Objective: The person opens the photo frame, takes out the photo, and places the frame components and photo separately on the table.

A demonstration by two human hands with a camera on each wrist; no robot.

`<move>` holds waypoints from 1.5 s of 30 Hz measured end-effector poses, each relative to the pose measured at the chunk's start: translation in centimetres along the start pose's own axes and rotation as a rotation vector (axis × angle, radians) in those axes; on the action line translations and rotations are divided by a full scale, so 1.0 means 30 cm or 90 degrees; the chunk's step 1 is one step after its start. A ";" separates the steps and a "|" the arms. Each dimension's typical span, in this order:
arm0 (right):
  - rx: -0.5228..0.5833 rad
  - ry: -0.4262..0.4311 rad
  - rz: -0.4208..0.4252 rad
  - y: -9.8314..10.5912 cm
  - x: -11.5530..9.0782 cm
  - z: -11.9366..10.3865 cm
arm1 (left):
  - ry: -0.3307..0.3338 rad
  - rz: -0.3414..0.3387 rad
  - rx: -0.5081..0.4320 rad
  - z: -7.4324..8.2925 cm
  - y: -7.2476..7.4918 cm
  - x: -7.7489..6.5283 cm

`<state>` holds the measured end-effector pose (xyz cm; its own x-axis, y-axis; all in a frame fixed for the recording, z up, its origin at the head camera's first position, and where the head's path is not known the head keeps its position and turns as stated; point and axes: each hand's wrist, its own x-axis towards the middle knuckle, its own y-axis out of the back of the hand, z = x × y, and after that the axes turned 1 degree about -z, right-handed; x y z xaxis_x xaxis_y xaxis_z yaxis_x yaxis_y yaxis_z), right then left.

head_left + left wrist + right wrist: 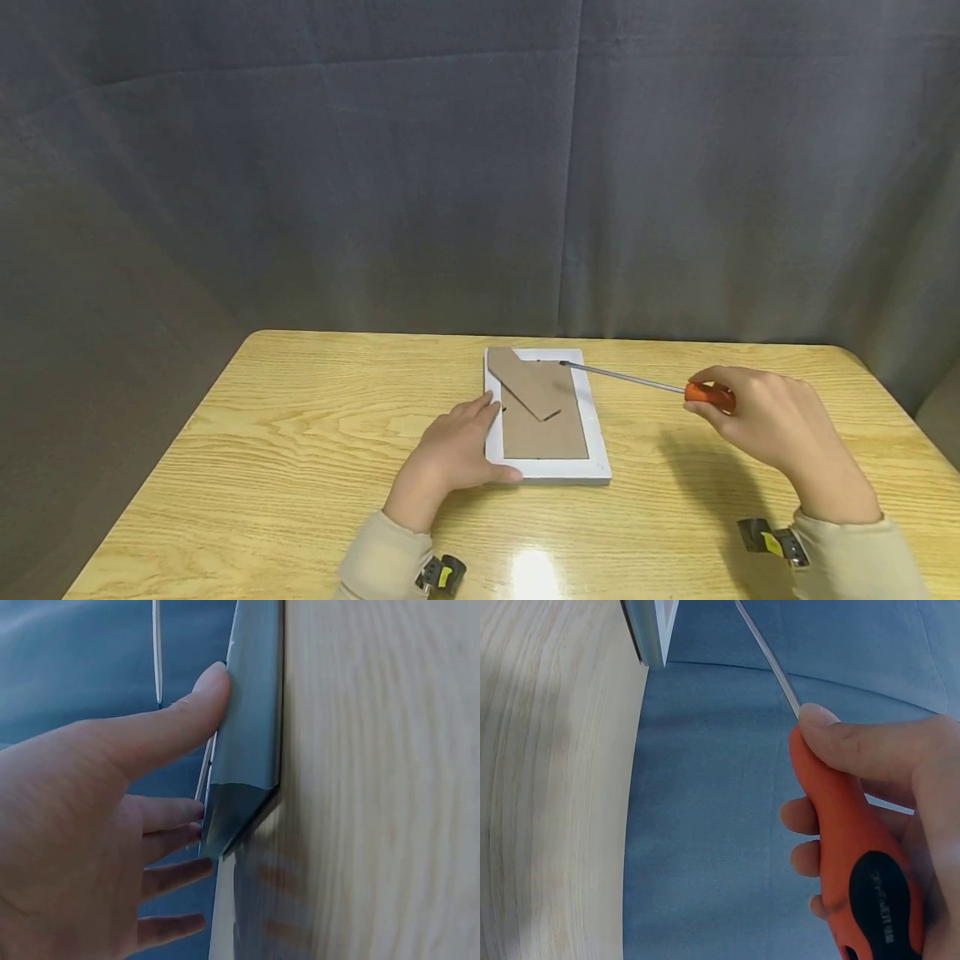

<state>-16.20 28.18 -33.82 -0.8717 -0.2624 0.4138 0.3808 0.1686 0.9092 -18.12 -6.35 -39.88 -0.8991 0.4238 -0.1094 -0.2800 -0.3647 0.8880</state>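
Observation:
A white picture frame (598,442) lies face down on the table, its brown backing board (543,442) facing up. A stand leg (522,382) of the same brown slants across that board from the top left corner. My left hand (452,446) rests at the frame's near left corner, thumb along the near edge and extended fingers along the left side. My right hand (772,414) grips a screwdriver by its orange handle (840,817). The long metal shaft (630,378) points left, and its dark tip overlaps the top right of the backing board in the head view.
The wood-grain table (315,433) reaches back to a dark grey curtain (420,200). Small dark tabs show along the backing board's edges. Each wrist wears a black strap device, the left one (442,574) close over the table.

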 end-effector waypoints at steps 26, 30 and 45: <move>0.022 0.039 -0.044 -0.050 0.016 -0.081 | 0.000 0.006 -0.013 -0.009 0.006 -0.006; 0.015 0.054 -0.043 -0.064 0.019 -0.094 | 0.003 -0.008 -0.023 -0.008 0.006 -0.007; 0.014 0.088 -0.047 -0.088 0.019 -0.126 | -0.007 -0.006 -0.021 -0.009 0.002 -0.008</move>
<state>-16.55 23.98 -35.82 -0.8460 -0.4029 0.3493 0.3084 0.1647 0.9369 -18.02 -6.68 -39.91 -0.8931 0.4357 -0.1122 -0.2991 -0.3886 0.8715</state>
